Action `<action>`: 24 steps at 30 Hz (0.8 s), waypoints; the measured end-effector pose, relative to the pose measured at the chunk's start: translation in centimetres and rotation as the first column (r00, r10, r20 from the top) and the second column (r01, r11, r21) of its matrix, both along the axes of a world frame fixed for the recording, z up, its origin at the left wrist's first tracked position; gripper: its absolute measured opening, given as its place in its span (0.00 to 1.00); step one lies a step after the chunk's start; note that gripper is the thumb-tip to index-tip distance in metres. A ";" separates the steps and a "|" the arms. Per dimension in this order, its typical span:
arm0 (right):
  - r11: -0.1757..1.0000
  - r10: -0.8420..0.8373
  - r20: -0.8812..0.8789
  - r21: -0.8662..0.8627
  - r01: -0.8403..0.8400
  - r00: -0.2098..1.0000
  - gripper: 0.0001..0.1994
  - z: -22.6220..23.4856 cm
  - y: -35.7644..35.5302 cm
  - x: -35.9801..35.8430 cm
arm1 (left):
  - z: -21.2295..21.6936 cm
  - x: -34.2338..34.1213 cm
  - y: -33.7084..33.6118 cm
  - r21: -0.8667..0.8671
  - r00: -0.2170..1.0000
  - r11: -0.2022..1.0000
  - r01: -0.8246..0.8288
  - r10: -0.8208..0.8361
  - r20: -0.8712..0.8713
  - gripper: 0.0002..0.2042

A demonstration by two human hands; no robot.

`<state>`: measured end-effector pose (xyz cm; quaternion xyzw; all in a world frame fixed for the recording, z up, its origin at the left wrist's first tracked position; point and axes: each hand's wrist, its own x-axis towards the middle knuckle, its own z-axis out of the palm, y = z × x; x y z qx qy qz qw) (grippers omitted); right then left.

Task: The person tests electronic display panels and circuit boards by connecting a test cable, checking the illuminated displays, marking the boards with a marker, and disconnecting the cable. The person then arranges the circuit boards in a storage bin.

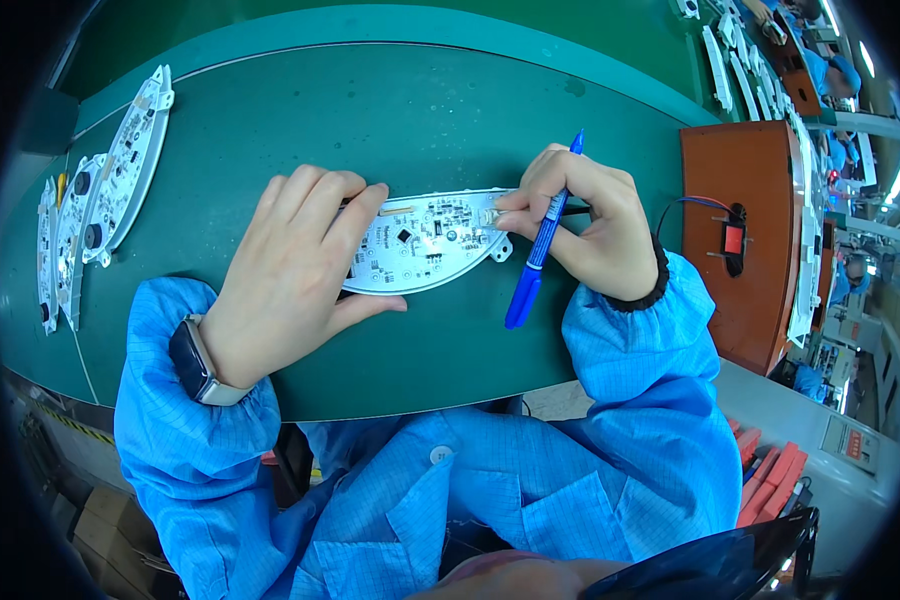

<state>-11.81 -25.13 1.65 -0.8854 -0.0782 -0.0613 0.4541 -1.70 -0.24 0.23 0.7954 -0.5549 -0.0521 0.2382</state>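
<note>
Near the middle of the green desk [300, 110], a white curved circuit board [422, 243] is lying flat with its component side up, and both hands are working on it. The left hand [290, 270] is resting palm down over the board's left end, its grip spread fairly wide: the fingers are lying over the far edge while the thumb is pressing along the near edge, so the board is being pinned between them and against the desk. The right hand [582, 220] is sitting at the board's right end with its grip curled closed around a blue pen [538, 250], which is slanting from far right to near left, its capped end pointing near. The right thumb and forefinger tips are also touching the board's right edge.

At the far left of the desk, several similar white boards [105, 195] are lying side by side. To the right, just beside the desk, a brown stand [745, 240] is carrying a small red part with a cable.
</note>
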 end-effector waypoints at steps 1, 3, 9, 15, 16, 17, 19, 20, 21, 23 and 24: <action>1.000 0.005 -0.005 -0.008 -0.005 1.000 0.12 0.0 0.0 0.1 | 0.0 0.0 0.0 -0.008 1.000 1.000 0.000 0.000 0.005 0.35; 0.999 0.015 0.019 -0.035 -0.014 1.000 0.12 -0.1 0.1 0.2 | -0.1 0.1 0.0 -0.025 1.000 1.000 0.004 -0.004 -0.005 0.36; 0.993 0.002 -0.014 -0.114 -0.004 1.000 0.13 0.3 0.6 0.3 | -0.4 0.1 0.1 -0.044 0.999 0.999 0.005 -0.007 -0.031 0.36; 0.976 -0.047 0.009 -0.212 0.048 0.999 0.12 0.4 1.2 -0.4 | -0.2 0.3 0.2 -0.030 0.998 0.999 0.020 -0.022 -0.062 0.38; 0.977 -0.047 0.013 -0.209 0.049 0.999 0.12 0.2 1.2 -0.4 | -0.1 0.4 0.3 -0.011 0.998 0.999 0.034 -0.035 -0.059 0.38; 0.985 -0.035 0.078 -0.166 0.048 0.996 0.12 -0.1 1.2 -0.4 | 0.0 0.6 0.4 -0.011 0.997 0.999 0.033 -0.034 -0.063 0.38; 0.993 -0.025 0.142 -0.113 0.041 0.990 0.12 -0.6 1.0 -0.3 | 0.3 1.2 0.6 0.008 0.991 0.997 0.077 -0.075 -0.108 0.40; 0.991 -0.017 0.186 -0.127 0.041 0.982 0.10 -0.8 0.8 -0.3 | 0.3 1.4 0.7 0.011 0.992 0.997 0.079 -0.077 -0.104 0.40; 0.989 -0.008 0.233 -0.144 0.043 0.973 0.09 -0.9 0.7 -0.3 | 0.4 1.6 0.8 -0.034 0.985 0.996 0.080 -0.084 -0.153 0.37; 0.990 -0.040 0.251 -0.124 0.074 0.967 0.09 -1.0 0.3 -0.4 | 0.4 1.8 0.9 -0.078 0.976 0.994 0.080 -0.094 -0.196 0.35; 0.986 -0.077 0.244 -0.126 0.110 0.967 0.11 -0.9 0.1 -0.4 | 0.4 1.7 1.0 -0.144 0.923 0.990 -0.001 -0.055 -0.381 0.30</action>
